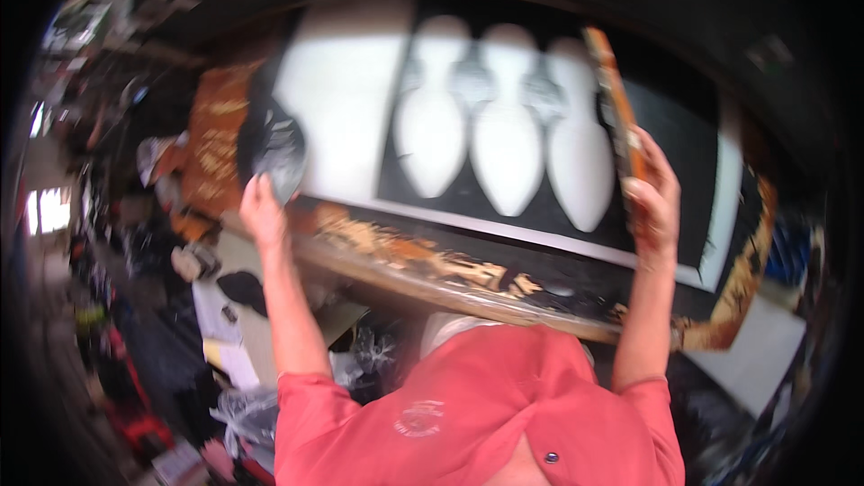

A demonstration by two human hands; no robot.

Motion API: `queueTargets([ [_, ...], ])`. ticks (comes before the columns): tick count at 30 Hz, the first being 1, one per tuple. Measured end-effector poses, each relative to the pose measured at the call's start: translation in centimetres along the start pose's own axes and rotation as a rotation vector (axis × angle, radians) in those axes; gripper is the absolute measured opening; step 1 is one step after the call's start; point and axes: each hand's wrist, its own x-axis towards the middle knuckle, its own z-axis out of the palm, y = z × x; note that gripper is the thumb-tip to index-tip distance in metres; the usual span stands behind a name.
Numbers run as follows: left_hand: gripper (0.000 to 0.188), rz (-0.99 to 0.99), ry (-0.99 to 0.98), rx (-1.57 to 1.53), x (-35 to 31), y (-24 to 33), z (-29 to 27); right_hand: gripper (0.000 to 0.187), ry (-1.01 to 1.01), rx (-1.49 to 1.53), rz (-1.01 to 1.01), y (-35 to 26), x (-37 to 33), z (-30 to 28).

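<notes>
Black stencil sheet point(666, 139), three white pin-shaped cutouts point(507, 126), lying on paint-caked surface point(423, 265). Left grip point(261, 211) clamped on sheet's left edge, right grip point(652, 202) clamped on one orange strip point(616, 99).

The sheet point(540, 144) on the tabletop point(423, 270) is black with three white pin-shaped figures side by side and a broad white block at its left. A white band runs along its near edge. The tabletop is brown wood, splotched with black and pale paint. The board point(616, 108) in the right hand point(652, 202) is orange-brown. The shirt point(477, 414) is coral red.
</notes>
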Motion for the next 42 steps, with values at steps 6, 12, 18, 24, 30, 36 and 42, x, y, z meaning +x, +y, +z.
queueTargets([
  [6,0.033,0.227,0.176,0.416,7.8,-3.5,-3.4,0.098,0.030,-0.032,0.008,-0.2,-0.8,-0.8],
  [12,0.033,0.116,0.327,0.541,13.2,-6.7,-4.6,0.099,0.198,-0.091,0.061,-0.9,-1.8,-1.0],
  [18,0.052,0.466,0.301,1.081,9.6,0.9,0.2,0.089,0.035,-0.020,-0.016,0.5,0.2,0.1],
  [24,0.061,0.648,-0.656,0.545,-9.3,4.7,20.3,0.084,0.015,0.110,0.030,0.9,1.2,0.3],
  [30,0.072,0.963,-0.680,0.774,-11.3,3.5,21.9,0.084,0.151,-0.053,-0.021,-0.6,-2.3,-2.1],
  [36,0.066,0.874,-0.597,0.851,-11.2,4.3,22.3,0.080,0.314,-0.646,-0.108,-0.3,-3.4,-3.7],
  [42,0.077,1.013,-0.867,0.666,-18.0,5.8,26.3,0.074,0.338,-0.962,-0.291,2.0,-1.3,0.0],
])
